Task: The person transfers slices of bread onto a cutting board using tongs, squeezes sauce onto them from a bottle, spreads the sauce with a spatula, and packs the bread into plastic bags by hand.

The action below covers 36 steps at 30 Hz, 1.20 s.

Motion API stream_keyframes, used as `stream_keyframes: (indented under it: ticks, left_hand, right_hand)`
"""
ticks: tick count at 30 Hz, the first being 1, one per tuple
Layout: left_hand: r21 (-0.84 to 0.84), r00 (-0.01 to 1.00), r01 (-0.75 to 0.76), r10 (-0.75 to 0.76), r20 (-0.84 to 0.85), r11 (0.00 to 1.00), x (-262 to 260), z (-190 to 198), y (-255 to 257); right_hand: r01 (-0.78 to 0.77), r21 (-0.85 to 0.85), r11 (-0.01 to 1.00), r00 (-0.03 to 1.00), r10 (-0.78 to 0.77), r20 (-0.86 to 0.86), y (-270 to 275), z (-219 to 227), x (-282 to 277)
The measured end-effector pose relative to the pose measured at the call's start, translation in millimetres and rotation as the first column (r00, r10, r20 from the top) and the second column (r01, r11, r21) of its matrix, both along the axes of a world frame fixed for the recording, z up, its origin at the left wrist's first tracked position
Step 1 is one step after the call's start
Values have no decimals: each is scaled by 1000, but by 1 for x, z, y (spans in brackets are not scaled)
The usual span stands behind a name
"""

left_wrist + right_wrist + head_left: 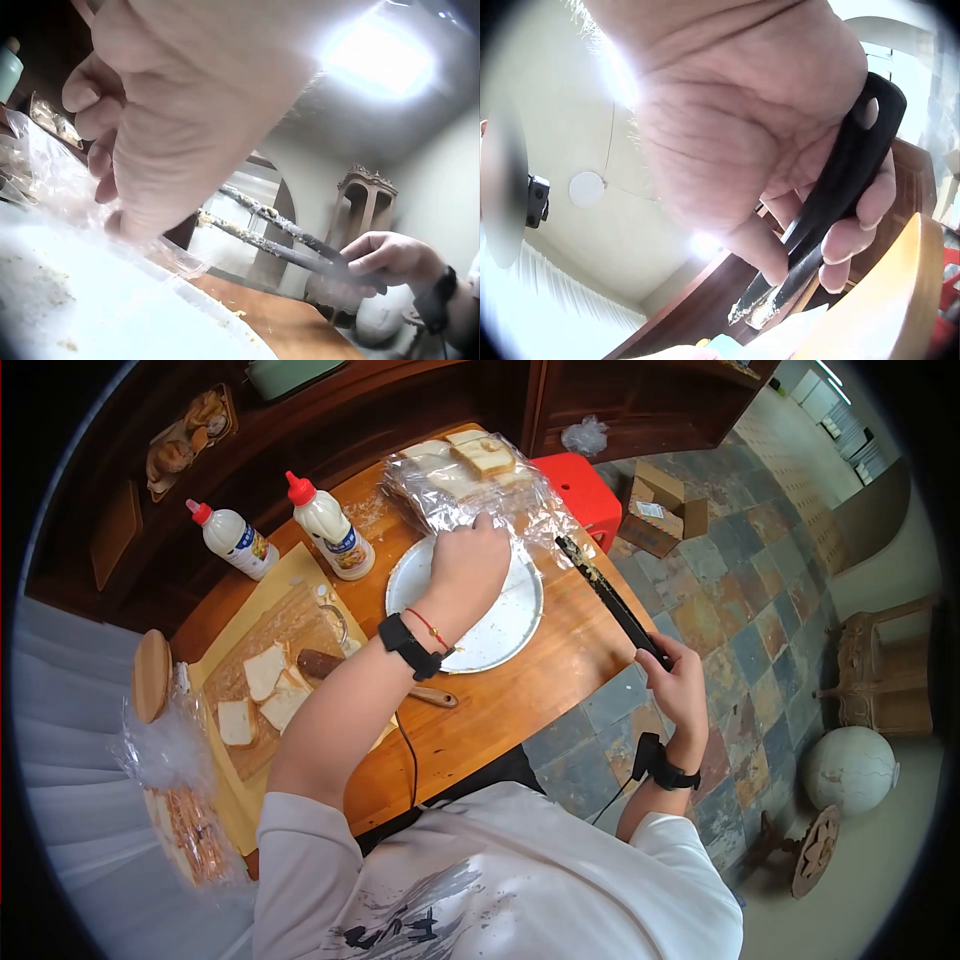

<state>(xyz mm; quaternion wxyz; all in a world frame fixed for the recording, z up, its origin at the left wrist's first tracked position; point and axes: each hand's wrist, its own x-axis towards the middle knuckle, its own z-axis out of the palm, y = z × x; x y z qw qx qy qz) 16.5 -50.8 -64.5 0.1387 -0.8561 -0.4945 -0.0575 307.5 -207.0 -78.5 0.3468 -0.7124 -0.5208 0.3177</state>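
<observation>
My left hand reaches over a round white plate that has crumbs on it. Its fingers are curled at the near edge of a clear plastic bag, pinching the film. Bread slices lie at the bag's far side. Off the table's right edge, my right hand grips black tongs by the handle end, their tips angled up and away. Crumbs cling to the tong arms, which stand slightly apart in the left wrist view. The right wrist view shows fingers wrapped round the black handle.
Two squeeze bottles with red caps stand at the back left. Bread slices lie on a wooden board, near a wooden-handled tool. A red stool and a cardboard box stand beyond the table.
</observation>
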Motion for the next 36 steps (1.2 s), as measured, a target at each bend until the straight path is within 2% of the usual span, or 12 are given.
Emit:
stream_keyframes:
  ticks: [3, 9, 15, 17, 18, 20, 21, 23, 29, 33, 36]
  left_hand:
    - [-3, 999, 38, -38, -1, 999, -1, -5, -6]
    - [79, 999, -25, 27, -34, 997, 3, -19, -12]
    - [96, 998, 27, -21, -65, 995, 1, -7, -5]
    - [131, 997, 8, -18, 75, 991, 0, 0, -1]
    - [131, 997, 8, -17, 75, 991, 0, 5, 0]
    - [199, 984, 9, -45, 174, 980, -2, 16, 2]
    - [199, 984, 8, -44, 174, 980, -2, 22, 2]
    - [213, 956, 19, -80, 283, 977, -2, 34, 2]
    - [235, 947, 21, -95, 308, 972, -5, 51, -1]
    - [222, 947, 10, -81, 311, 975, -6, 50, -4]
    - [221, 940, -24, -53, 336, 975, -6, 49, -2]
  right_hand:
    - [-12, 20, 1000, 998, 13, -62, -1, -1, 3]
    - [-14, 22, 1000, 990, 18, -143, -4, 0, 5]
    - [-15, 22, 1000, 987, 18, -159, -8, 2, 5]
    - [-27, 9, 1000, 976, 28, -214, -8, 4, 6]
    - [-27, 10, 1000, 976, 29, -214, -8, 3, 7]
    - [-109, 7, 994, 907, 103, -408, -8, 0, 9]
    - [-111, 8, 994, 907, 104, -407, -8, -1, 9]
    - [-177, 22, 984, 844, 163, -511, -7, -3, 6]
    - [-196, -26, 980, 879, 164, -448, 16, -3, -15]
    - [-199, -57, 978, 867, 148, -476, 44, 1, -32]
    - [-196, -114, 974, 912, 138, -387, 64, 8, -42]
